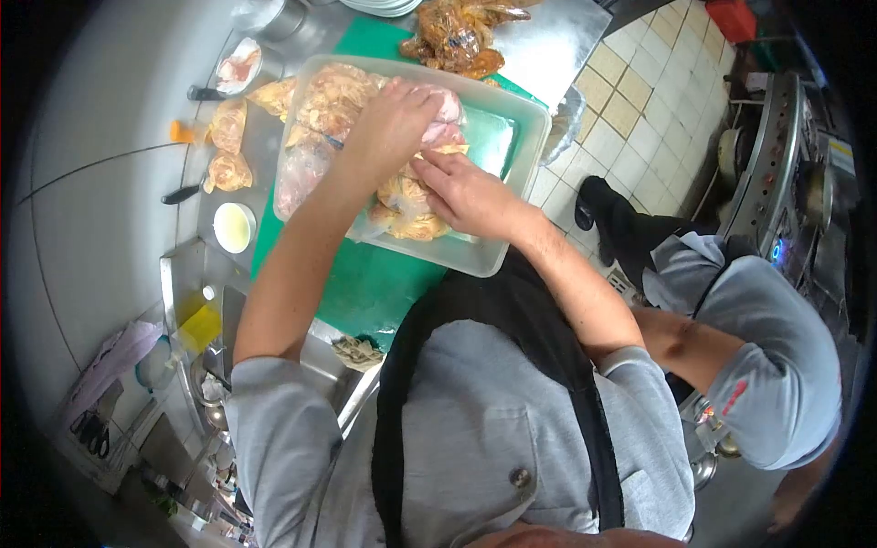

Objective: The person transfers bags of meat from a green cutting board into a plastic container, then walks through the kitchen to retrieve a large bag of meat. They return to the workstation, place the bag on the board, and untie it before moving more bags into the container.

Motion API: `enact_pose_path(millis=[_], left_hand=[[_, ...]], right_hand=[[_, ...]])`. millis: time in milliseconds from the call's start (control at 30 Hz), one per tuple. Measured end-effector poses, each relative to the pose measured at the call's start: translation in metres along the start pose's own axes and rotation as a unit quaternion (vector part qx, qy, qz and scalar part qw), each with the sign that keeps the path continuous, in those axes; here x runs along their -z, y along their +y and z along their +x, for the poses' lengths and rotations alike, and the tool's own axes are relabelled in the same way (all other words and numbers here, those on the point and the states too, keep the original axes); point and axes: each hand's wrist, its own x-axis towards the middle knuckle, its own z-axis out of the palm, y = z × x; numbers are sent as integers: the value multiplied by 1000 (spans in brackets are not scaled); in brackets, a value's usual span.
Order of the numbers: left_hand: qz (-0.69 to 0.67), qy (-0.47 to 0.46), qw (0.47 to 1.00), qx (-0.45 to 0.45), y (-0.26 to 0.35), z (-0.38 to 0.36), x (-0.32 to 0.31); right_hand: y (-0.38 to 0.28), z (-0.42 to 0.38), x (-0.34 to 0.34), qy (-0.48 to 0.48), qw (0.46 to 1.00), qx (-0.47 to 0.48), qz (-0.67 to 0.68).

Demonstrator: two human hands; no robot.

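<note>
A clear plastic tub [498,256] sits on a green cutting board [365,283] and holds several bags of raw chicken [329,100]. My left hand [393,119] presses down on a bagged piece of pink meat [446,108] in the middle of the tub. My right hand [466,192] rests just below it, fingers pinching the plastic of a bag of chicken [406,205] at the tub's near side. Both forearms reach in from below.
More bagged chicken [228,146] lies left of the tub on the steel counter. Marinated chicken [457,36] sits beyond the tub. A small bowl [234,226], a meat dish [239,66] and knives [181,194] lie at left. Another person [749,365] bends at right near a stove [776,183].
</note>
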Motion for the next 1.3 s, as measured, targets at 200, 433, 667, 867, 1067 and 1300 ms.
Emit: enact_pose_path(millis=[200,433,667,867,1067,1300], left_hand=[[4,-293,944,150,-22,33,-13],[-173,102,957,210,9,-32,72],[-179,206,843,464,82,-203,134],[-375,70,731,566,138,-231,67],[-326,110,755,559,92,-263,111],[-114,143,788,588,-111,-298,138]], right_hand=[[-10,0,13,-23,1000,1,10],[-15,-14,11,9,1000,-15,23],[-46,-40,38,-72,995,-67,36],[-38,-21,0,-283,955,-30,-87],[-42,26,-28,-276,952,14,-131],[-47,-15,4,-124,990,-63,-27]])
